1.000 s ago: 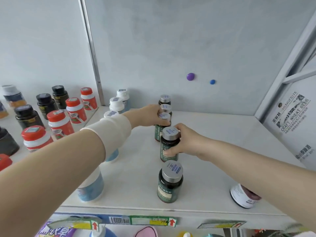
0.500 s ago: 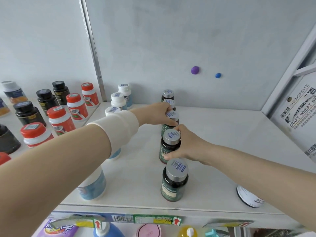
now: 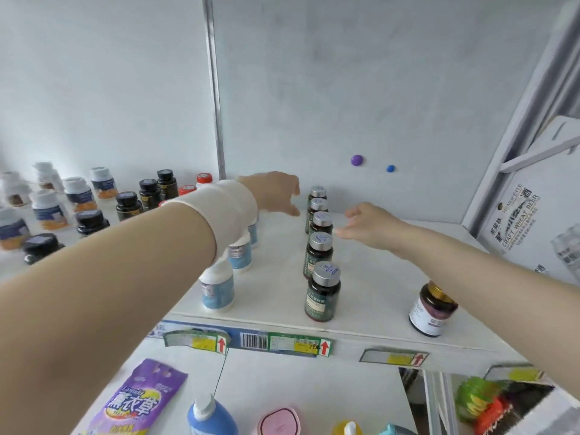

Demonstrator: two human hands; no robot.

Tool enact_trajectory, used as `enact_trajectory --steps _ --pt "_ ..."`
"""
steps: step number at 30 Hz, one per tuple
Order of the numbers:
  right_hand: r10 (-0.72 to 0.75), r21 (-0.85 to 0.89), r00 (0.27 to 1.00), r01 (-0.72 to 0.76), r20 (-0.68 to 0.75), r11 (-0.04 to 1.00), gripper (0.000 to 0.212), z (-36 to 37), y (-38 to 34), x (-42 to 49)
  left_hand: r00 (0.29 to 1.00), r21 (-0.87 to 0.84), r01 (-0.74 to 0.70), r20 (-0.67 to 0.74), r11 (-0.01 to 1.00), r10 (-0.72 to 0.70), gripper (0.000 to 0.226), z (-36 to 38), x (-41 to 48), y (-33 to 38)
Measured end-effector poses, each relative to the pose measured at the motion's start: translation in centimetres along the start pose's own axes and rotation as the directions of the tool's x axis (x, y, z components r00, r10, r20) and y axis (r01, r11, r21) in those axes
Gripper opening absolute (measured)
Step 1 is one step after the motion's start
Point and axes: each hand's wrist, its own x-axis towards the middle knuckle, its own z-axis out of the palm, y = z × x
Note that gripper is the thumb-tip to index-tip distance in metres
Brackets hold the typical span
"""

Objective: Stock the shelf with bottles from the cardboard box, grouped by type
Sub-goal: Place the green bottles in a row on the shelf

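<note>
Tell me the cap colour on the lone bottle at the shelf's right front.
Gold, on the lone bottle; head view.

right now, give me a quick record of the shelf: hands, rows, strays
left hand: open, empty, left of the silver-capped row
right hand: open, empty, right of that row
dark green bottles with silver caps: five, upright, one front-to-back line
white-capped blue-label bottles: row to the left, partly hidden by the left forearm
brown gold-capped bottle: alone at front right
shelf: white
</note>
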Motion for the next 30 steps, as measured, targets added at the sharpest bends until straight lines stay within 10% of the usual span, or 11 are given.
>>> enact_trajectory --steps 12,30 --pt "-0.424 -0.465 0.905 0.364 -0.026 0.807 0.038 11.2 -14.6 -8.7 0.972 0.578 0.185 -0.229 0.795 -0.059 0.037 -2.8 -21.3 -7.2" --pt "-0.71 -0.459 0.561 0.81 0.426 0.364 0.046 52.2 -50.7 -17.7 0.691 0.591 0.627 -0.123 0.507 -0.712 0.039 2.4 -62.9 -48.3"
